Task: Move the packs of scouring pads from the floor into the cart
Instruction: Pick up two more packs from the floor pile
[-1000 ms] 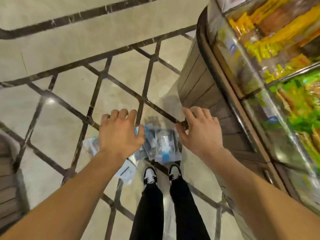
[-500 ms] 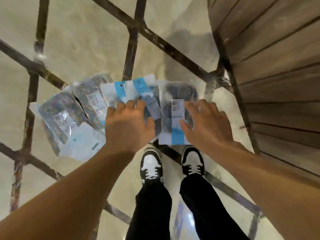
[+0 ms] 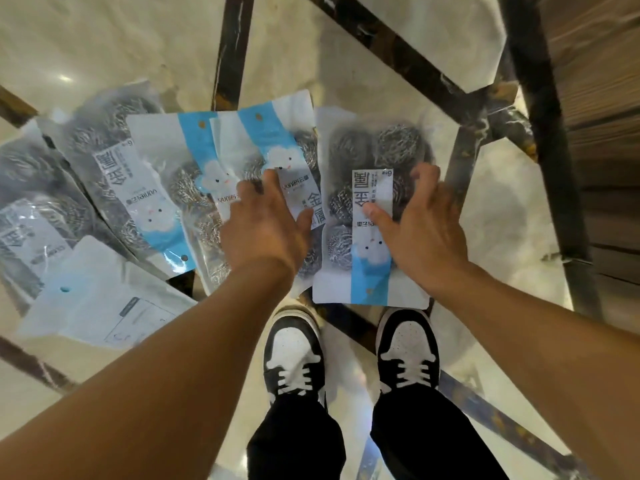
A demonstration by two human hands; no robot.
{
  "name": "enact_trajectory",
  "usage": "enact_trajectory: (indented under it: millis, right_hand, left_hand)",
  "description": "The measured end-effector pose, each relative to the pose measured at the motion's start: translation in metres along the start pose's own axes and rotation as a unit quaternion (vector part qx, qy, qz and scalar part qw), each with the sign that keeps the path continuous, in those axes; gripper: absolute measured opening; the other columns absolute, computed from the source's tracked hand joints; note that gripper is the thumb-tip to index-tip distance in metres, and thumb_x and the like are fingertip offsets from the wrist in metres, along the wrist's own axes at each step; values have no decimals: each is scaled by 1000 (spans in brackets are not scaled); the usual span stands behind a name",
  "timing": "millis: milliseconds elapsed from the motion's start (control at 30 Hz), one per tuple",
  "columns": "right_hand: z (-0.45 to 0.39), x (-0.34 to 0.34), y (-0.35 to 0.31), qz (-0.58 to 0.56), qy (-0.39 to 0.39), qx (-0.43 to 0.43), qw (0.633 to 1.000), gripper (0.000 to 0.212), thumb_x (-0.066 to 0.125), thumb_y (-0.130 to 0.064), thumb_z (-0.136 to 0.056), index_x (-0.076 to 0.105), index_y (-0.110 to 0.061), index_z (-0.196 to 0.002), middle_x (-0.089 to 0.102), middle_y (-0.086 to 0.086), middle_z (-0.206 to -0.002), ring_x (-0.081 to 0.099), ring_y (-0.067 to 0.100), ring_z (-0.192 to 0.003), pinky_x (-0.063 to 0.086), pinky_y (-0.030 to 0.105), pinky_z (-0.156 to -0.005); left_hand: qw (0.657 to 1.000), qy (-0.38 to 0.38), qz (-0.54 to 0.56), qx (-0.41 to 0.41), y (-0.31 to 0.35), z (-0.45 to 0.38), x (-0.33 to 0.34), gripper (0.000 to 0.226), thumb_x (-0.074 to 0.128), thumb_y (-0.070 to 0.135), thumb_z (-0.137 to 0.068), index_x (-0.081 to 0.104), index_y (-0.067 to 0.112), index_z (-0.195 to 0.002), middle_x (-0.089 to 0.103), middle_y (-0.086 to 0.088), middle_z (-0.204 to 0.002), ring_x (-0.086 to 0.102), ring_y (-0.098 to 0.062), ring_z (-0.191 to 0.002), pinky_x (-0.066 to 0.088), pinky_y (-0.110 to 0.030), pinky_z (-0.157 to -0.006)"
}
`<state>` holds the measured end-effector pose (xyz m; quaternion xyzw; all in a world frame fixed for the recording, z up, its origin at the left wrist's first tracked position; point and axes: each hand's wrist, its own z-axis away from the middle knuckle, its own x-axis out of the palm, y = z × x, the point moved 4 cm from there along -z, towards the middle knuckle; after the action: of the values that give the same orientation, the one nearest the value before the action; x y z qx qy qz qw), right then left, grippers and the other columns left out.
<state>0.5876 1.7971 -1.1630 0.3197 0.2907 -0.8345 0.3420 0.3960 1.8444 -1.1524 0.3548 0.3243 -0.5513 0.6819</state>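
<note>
Several clear packs of steel scouring pads with blue-and-white labels lie fanned out on the marble floor. My right hand point(image 3: 426, 223) is on the rightmost pack point(image 3: 346, 150), with its thumb on the label and its fingers curled over the pads. My left hand point(image 3: 266, 220) rests with straight fingers on the middle pack point(image 3: 263, 133), which overlaps another pack point(image 3: 152, 168) to its left. More packs point(image 3: 93, 133) lie further left, and one lies face down point(image 3: 100, 299), showing its white back. No cart is in view.
My two black-and-white shoes point(image 3: 294, 355) stand just behind the packs. The brown wooden base of a display stand point(image 3: 602, 133) rises close on the right. The floor point(image 3: 104, 46) is pale marble crossed by dark inlay strips.
The view has dropped much closer to the floor. Both hands have come down from above the packs onto them, the right onto the rightmost pack and the left onto the middle one.
</note>
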Motion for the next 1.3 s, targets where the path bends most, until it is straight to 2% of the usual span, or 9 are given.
enact_trajectory:
  millis: [133,233,333,400,500,667,1000,1100,1300]
  right_hand:
    - [1,-3,-1,-172,42,49,983,89,83,-42,-83,27,-12,-145,41,16,-147,43,35,-134,42,50,-110]
    - [-1,4,-2,-221,28,79,972,83,83,-45,-82,36,-12,-142,53,7,-143,54,27,-129,45,33,-94]
    - [-1,15,-7,-266,17,104,958,86,81,-63,-76,41,-18,-138,61,-1,-135,60,20,-119,44,28,-85]
    - [-3,19,-7,-311,31,135,940,94,80,-69,-72,42,-18,-141,61,-1,-137,61,21,-122,51,36,-97]
    - [-5,15,-6,-317,46,132,938,80,80,-65,-75,49,-22,-135,65,-2,-132,63,22,-120,52,39,-102]
    - [1,-10,2,-292,53,98,950,69,81,-61,-77,52,-22,-126,67,-3,-120,66,23,-110,55,44,-97]
    - [47,-127,-65,-341,96,33,935,66,86,-61,-69,59,-29,-119,70,-14,-104,70,14,-102,58,43,-93]
    - [63,-171,-106,-384,82,-3,920,59,91,-60,-61,60,-37,-106,72,-14,-99,70,5,-90,61,33,-81]
    - [111,-275,-184,-403,99,-102,904,63,90,-61,-57,66,-31,-107,79,-9,-101,76,12,-94,62,46,-87]
  left_hand:
    - [980,12,151,-127,4,0,11,103,74,43,-90,7,1,-156,33,-27,-148,46,-47,-131,40,-50,-109]
    - [952,44,229,-198,4,-5,13,108,85,40,-81,15,-5,-150,36,-28,-145,45,-45,-132,41,-49,-113]
    - [938,29,248,-242,1,-10,14,89,87,42,-76,42,-5,-136,51,-22,-134,53,-36,-125,46,-42,-108]
    - [918,20,313,-244,-4,-12,17,49,89,37,-73,67,2,-99,68,-13,-99,68,-27,-94,59,-44,-86]
    - [895,13,381,-231,-7,-9,16,27,87,25,-70,62,16,-72,63,1,-70,65,-16,-66,59,-36,-64]
    - [884,32,435,-170,-7,7,-1,28,82,17,-83,58,22,-98,62,20,-80,57,9,-69,49,-9,-60]
    - [841,40,507,-187,-29,35,-138,47,83,15,-81,55,18,-119,73,2,-111,72,-22,-101,56,-38,-95]
    - [828,73,532,-160,-31,47,-200,52,83,15,-82,54,15,-125,71,5,-111,70,-15,-96,54,-31,-87]
    - [820,155,530,-149,-37,91,-331,124,88,74,-37,53,15,-141,69,-2,-131,67,-26,-118,55,-46,-101]
